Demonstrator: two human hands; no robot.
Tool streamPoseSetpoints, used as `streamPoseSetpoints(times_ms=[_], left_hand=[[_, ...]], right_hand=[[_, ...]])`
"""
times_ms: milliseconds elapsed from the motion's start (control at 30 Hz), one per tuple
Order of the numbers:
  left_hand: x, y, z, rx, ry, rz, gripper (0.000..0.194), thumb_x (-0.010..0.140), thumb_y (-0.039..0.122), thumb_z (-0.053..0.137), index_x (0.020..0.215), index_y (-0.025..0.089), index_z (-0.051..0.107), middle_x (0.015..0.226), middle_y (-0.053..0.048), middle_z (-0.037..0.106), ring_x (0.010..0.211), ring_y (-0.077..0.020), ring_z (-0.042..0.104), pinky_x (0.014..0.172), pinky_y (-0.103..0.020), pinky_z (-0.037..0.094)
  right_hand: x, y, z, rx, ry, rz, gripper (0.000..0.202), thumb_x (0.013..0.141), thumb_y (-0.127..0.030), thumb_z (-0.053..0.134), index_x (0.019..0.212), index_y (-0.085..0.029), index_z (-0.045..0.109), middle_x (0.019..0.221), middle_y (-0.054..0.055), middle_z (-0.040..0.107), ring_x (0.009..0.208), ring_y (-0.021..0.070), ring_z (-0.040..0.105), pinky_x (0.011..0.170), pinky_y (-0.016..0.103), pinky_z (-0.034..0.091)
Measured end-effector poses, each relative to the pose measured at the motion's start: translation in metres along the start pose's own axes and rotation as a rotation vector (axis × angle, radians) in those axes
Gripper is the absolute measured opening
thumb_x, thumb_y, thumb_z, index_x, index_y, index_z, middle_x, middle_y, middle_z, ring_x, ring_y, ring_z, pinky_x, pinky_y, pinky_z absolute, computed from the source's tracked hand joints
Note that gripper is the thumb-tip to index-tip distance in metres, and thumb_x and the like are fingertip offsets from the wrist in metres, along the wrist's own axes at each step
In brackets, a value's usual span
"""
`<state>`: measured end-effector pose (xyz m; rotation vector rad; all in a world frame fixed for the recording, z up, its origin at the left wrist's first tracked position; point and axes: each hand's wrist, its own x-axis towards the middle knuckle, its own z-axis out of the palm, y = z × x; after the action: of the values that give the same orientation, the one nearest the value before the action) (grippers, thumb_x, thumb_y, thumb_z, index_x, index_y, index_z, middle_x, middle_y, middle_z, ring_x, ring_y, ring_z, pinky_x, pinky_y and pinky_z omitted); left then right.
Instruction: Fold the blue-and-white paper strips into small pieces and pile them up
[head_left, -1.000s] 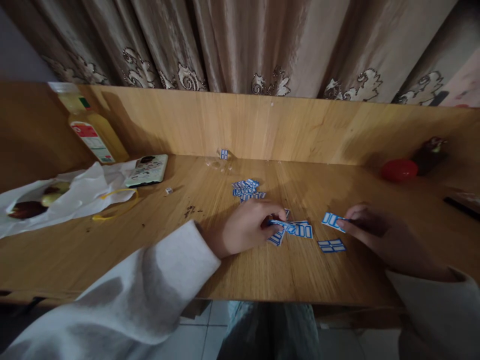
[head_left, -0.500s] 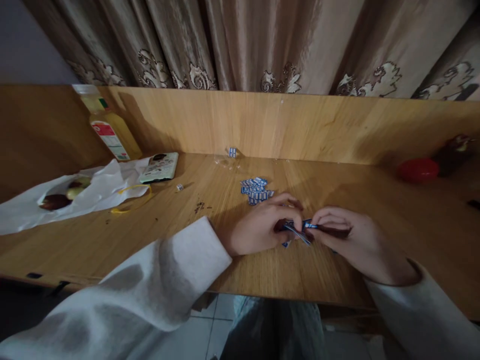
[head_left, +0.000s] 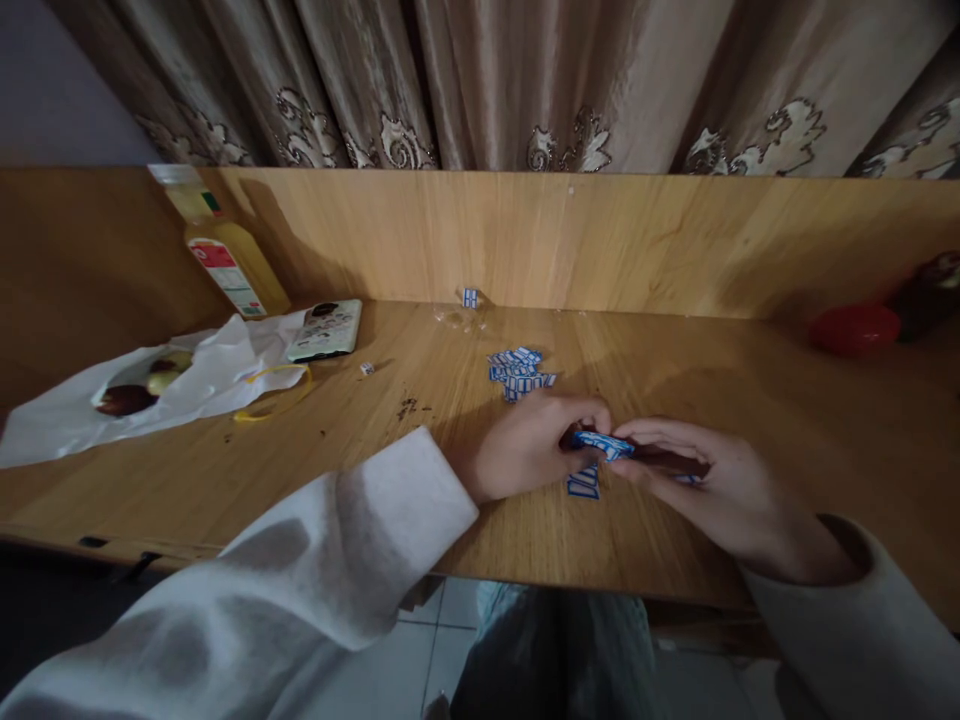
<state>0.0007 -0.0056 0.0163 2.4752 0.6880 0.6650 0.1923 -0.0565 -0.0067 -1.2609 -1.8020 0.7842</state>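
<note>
Between my two hands is a small bundle of blue-and-white cards, held just above the wooden table. My left hand is closed on its left end, and my right hand pinches the right end with its fingertips. Below the bundle a blue-bordered card lies on the wood. Part of another blue-and-white piece shows under my right fingers. A loose pile of similar cards lies just beyond my left hand.
At the left are a bottle, white paper with dark and pale items, a flat packet and a yellow loop. A small blue-and-white box stands at the back board. A red object is far right.
The bundle between my hands now lies flatter and closer together, where cards were fanned and angled before. More of the card beneath shows. The view has shifted slightly.
</note>
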Motion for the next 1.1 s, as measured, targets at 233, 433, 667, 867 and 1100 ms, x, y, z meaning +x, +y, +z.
streamPoseSetpoints(times_ms=[233, 433, 667, 867, 1100], left_hand=[[-0.002, 0.0, 0.0, 0.021, 0.012, 0.053, 0.015, 0.078, 0.016, 0.059, 0.094, 0.014, 0.058, 0.084, -0.002, 0.062, 0.075, -0.0104, 0.055, 0.068, -0.022, 0.041], [-0.003, 0.002, -0.002, 0.103, -0.07, 0.15, 0.016, 0.088, 0.013, 0.043, 0.099, 0.015, 0.055, 0.094, -0.006, 0.061, 0.084, -0.0125, 0.057, 0.073, -0.024, 0.043], [-0.003, 0.004, -0.006, 0.152, -0.105, 0.172, 0.013, 0.083, 0.009, 0.047, 0.087, 0.016, 0.056, 0.09, -0.004, 0.06, 0.083, -0.0123, 0.055, 0.073, -0.024, 0.043], [-0.003, 0.002, -0.007, 0.177, -0.117, 0.244, 0.013, 0.087, 0.012, 0.043, 0.089, 0.016, 0.055, 0.089, -0.005, 0.059, 0.078, -0.0112, 0.054, 0.066, -0.022, 0.041], [-0.003, 0.004, -0.007, 0.225, -0.113, 0.246, 0.014, 0.087, 0.011, 0.042, 0.09, 0.015, 0.054, 0.086, -0.004, 0.058, 0.073, -0.0111, 0.053, 0.063, -0.023, 0.039]], right_hand=[[0.0, 0.005, 0.002, -0.034, 0.046, -0.022, 0.022, 0.076, -0.037, 0.063, 0.092, -0.022, 0.065, 0.092, 0.005, 0.072, 0.084, 0.0206, 0.068, 0.076, 0.034, 0.058], [0.0, 0.002, 0.001, -0.049, 0.041, -0.02, 0.02, 0.076, -0.037, 0.062, 0.089, -0.022, 0.065, 0.092, 0.005, 0.072, 0.084, 0.0208, 0.068, 0.076, 0.035, 0.058], [0.0, 0.006, 0.004, -0.035, 0.01, -0.041, 0.021, 0.075, -0.036, 0.062, 0.091, -0.023, 0.066, 0.093, 0.005, 0.072, 0.084, 0.0206, 0.068, 0.076, 0.036, 0.057], [-0.006, 0.003, -0.015, -0.196, 0.158, -0.183, 0.021, 0.075, -0.036, 0.063, 0.093, -0.025, 0.064, 0.092, 0.002, 0.069, 0.084, 0.0192, 0.065, 0.079, 0.036, 0.054], [-0.02, 0.032, -0.06, -0.4, -0.031, -0.115, 0.027, 0.078, -0.039, 0.06, 0.104, -0.032, 0.065, 0.119, 0.002, 0.06, 0.111, 0.0239, 0.055, 0.097, 0.045, 0.043]])
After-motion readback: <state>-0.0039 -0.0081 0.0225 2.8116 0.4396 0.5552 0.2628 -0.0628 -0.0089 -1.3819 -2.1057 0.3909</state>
